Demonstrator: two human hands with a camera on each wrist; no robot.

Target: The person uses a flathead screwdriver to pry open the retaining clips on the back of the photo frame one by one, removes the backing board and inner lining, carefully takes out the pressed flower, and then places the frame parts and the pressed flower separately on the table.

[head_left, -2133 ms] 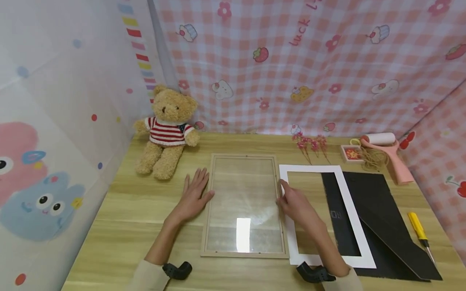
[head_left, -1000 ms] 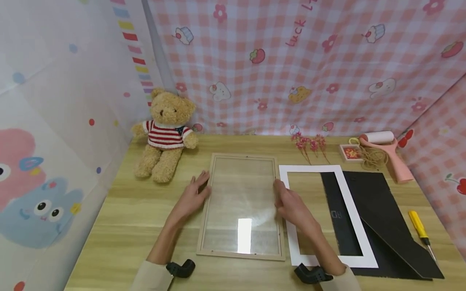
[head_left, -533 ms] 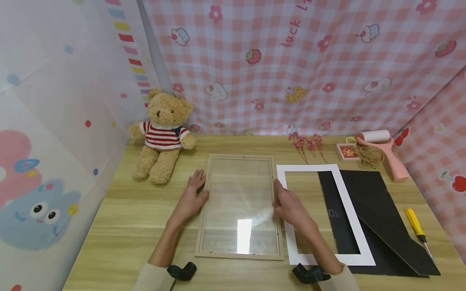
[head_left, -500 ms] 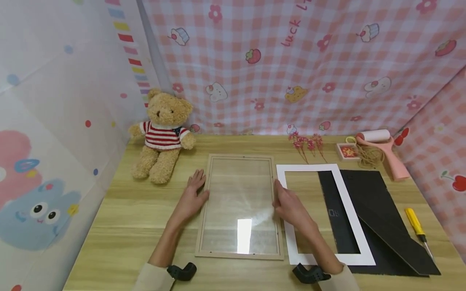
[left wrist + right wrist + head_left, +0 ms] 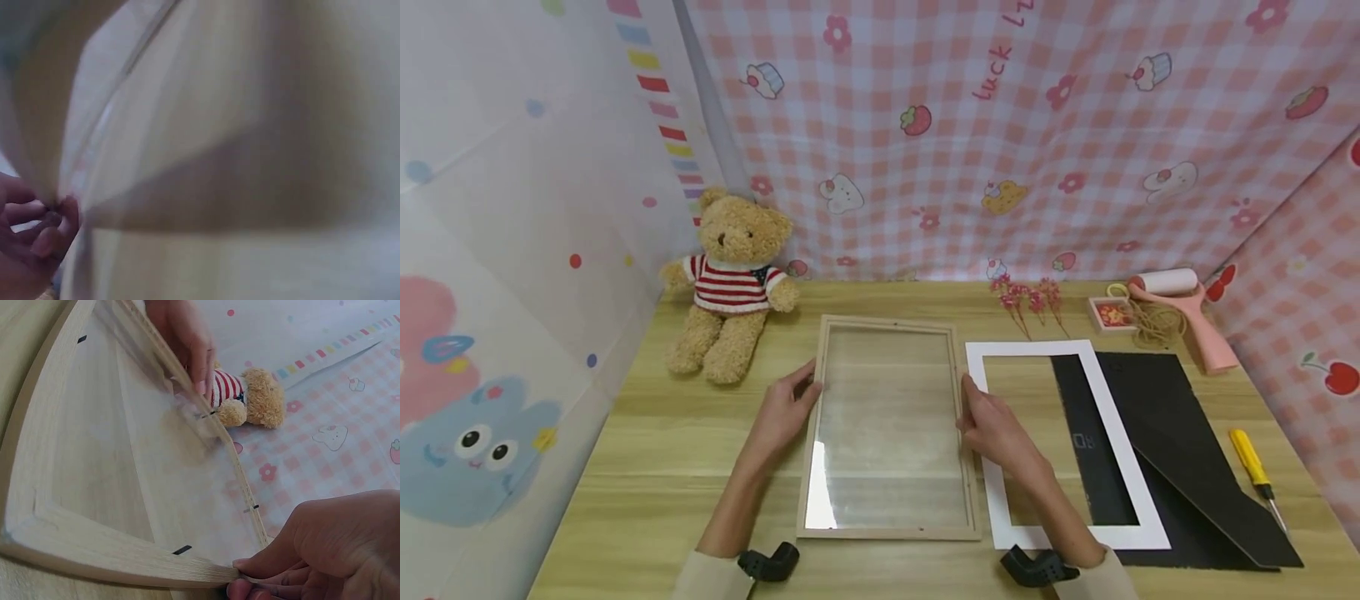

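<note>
A pale wooden picture frame point(image 5: 887, 534) with a clear pane point(image 5: 891, 425) and small black tabs along its inner edge is in the middle of the table. Its left side looks slightly raised. My left hand point(image 5: 781, 414) grips the left side, thumb on top; in the left wrist view that hand's point(image 5: 37, 240) fingers are curled at an edge, though much is blurred. On the opposite side, my right hand point(image 5: 1000, 429) pinches the right rail between thumb and fingers, as the right wrist view shows for the hand point(image 5: 337, 550) and frame point(image 5: 131, 559).
Right of the frame lies a white mat point(image 5: 1000, 500) over black backing boards point(image 5: 1157, 400). Beyond are a yellow screwdriver point(image 5: 1247, 457), pink lint roller point(image 5: 1206, 333), twine point(image 5: 1157, 323), small box point(image 5: 1111, 314) and dried flowers point(image 5: 1030, 298). A teddy bear point(image 5: 730, 292) sits back left.
My left hand has gone from lying flat beside the frame to gripping its left side, which has risen a little. The pane's reflection has shifted left. My right hand stays at the right side.
</note>
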